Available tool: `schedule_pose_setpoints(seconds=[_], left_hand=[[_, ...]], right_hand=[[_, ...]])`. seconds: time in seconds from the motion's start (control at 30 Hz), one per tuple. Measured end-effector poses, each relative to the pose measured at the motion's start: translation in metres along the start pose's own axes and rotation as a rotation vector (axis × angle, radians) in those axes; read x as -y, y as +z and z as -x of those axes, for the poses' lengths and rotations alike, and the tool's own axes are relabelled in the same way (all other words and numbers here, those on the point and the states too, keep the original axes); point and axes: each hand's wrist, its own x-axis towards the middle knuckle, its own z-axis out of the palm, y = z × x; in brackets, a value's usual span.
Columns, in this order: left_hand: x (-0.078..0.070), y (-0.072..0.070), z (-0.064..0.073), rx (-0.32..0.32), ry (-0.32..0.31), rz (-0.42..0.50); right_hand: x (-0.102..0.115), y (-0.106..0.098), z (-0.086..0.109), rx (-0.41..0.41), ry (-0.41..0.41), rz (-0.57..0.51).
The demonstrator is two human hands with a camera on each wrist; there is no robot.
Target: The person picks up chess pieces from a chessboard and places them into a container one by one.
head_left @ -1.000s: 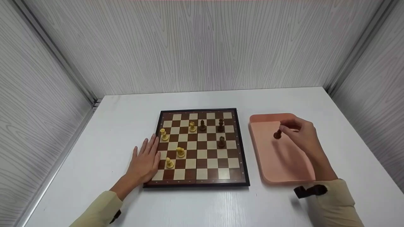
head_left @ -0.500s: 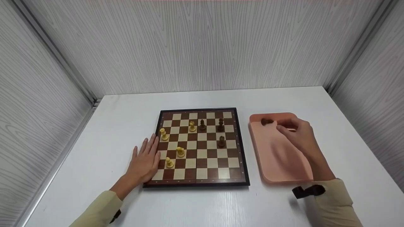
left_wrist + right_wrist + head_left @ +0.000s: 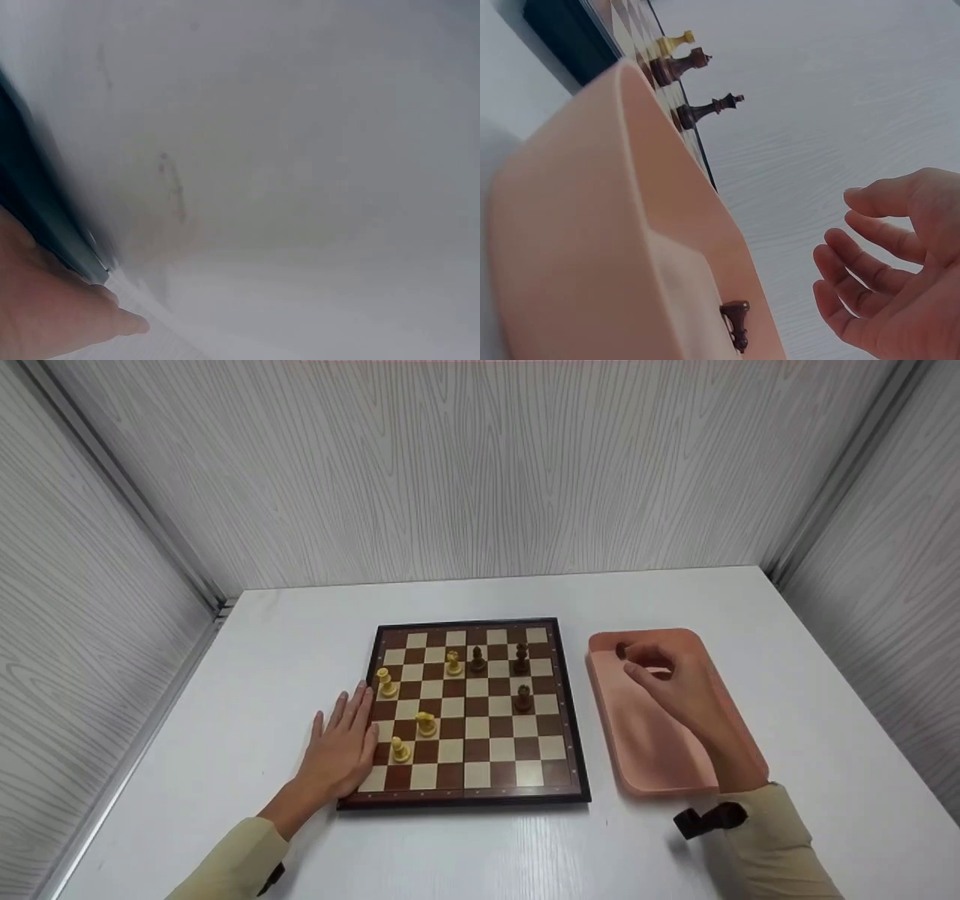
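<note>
My left hand lies flat at the left edge of the chessboard, fingers straight and side by side. Over the salmon-pink tray hovers my right hand, its fingers loosely curved with nothing between them. Inside the tray, near its far left corner, a dark brown chess piece is partly hidden by the fingers in the head view. The right wrist view shows that same chess piece inside the tray wall, apart from the right hand.
Several cream chess pieces, among them a knight and a pawn, stand on the board's left side. Dark pieces stand toward its right. A pale wood-grain panel rises behind the white table.
My right hand let go of the dark chess piece, which dropped into the tray and went to its far left. The hand then shifted left over the tray. My left hand stayed put.
</note>
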Motion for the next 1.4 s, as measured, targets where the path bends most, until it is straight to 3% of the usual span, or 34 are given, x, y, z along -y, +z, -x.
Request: schedule_pose_setpoints(seconds=[0.23,0.67,1.07,1.4], left_hand=[[0.000,0.000,-0.001,-0.010,0.014,0.005],[0.001,-0.002,0.000,-0.005,0.005,-0.007],[0.000,-0.003,0.001,0.011,-0.006,-0.014],[0.000,-0.002,0.002,0.003,-0.004,-0.010]], right_hand=[[0.007,0.023,-0.003,0.042,0.087,0.053],[0.016,0.060,-0.008,0.122,0.102,0.007],[0.024,0.086,-0.010,0.173,0.030,-0.058],[0.028,0.104,-0.013,0.235,0.039,-0.031]])
